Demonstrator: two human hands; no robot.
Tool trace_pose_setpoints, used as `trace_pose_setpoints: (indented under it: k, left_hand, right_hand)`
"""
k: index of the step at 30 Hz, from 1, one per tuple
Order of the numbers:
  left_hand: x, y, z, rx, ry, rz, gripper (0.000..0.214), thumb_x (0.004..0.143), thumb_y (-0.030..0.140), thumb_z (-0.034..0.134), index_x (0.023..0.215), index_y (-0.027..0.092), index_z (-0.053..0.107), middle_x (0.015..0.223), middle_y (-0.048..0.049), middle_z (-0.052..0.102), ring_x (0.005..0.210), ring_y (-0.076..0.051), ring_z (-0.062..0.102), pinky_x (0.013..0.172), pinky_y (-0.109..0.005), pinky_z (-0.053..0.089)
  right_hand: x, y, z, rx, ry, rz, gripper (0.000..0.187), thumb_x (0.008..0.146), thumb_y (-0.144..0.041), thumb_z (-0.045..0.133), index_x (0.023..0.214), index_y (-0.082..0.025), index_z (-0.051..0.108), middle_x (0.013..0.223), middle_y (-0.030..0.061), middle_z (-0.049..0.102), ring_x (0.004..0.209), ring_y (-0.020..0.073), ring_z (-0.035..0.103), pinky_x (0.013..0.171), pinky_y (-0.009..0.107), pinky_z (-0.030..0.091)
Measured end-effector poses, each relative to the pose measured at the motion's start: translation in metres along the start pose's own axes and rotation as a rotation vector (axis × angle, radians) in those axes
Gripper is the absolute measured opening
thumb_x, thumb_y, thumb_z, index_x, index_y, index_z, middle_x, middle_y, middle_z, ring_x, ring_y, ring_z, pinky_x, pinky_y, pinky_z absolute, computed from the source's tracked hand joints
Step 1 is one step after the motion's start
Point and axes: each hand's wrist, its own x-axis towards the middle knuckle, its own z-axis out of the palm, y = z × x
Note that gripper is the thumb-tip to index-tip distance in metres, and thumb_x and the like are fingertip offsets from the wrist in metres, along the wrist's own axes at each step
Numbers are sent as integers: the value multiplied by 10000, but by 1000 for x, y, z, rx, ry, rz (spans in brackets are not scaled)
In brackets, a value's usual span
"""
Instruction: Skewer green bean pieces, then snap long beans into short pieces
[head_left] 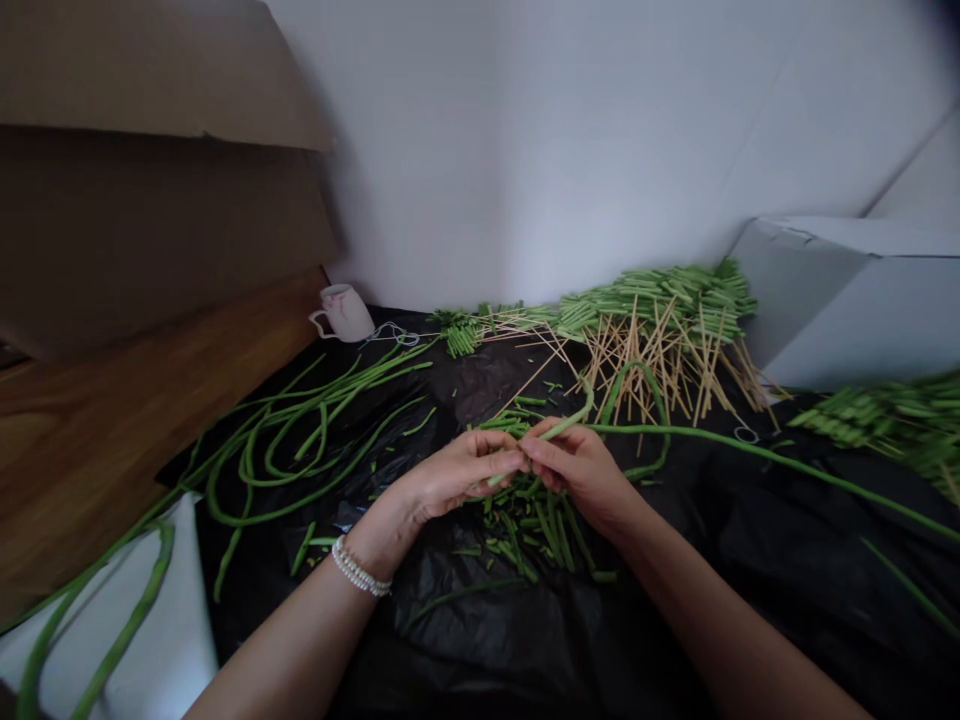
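Note:
My left hand (459,472) and my right hand (576,468) meet fingertip to fingertip over a black plastic sheet (750,560). Both pinch the same long green bean (705,438), which trails off to the right and curls up behind my right hand. A small heap of short cut bean pieces (534,520) lies right below my hands. My left wrist wears a pearl bracelet (358,570).
Uncut long beans (300,440) sprawl at the left. Behind are thin wooden skewers (660,365) and skewered bean pieces (660,292), with more skewered pieces (877,420) at right. A white cup (343,312) stands by the wall. Cardboard (150,170) leans at left; a grey box (847,300) at right.

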Motion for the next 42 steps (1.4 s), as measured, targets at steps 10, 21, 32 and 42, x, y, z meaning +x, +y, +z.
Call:
trace_pose_setpoints:
  k: [10,21,32,42]
  left_hand:
    - [-2,1,-3,74,-16,-33,362,778,472,714,843,116,705,491,78,340,426,-42,217,402,-210,106]
    - [4,-2,1,-143,178,92,332,681,358,827,746,117,609,551,73,423,444,-10,284,413,-141,196]
    - [11,-7,7,-392,271,187,307,678,282,842,757,103,605,536,82,397,431,-1,284,398,-106,237]
    - [14,-9,6,-505,264,245,282,734,281,808,733,124,575,497,94,369,427,-13,326,462,-108,375]
  right_hand:
    - [1,-12,-6,124,94,-19,260,708,-369,786,765,-190,606,539,-58,564,415,55,431,391,179,275]
    - [3,-9,-6,125,117,-71,200,706,-329,790,805,-189,685,620,-37,614,437,54,456,382,175,287]
    - [3,-3,-2,17,137,-121,237,677,-353,809,840,-201,727,567,-35,593,440,69,452,385,193,275]
    - [1,4,9,-123,93,-176,158,685,-293,787,833,-239,779,654,-7,666,469,91,471,429,232,361]
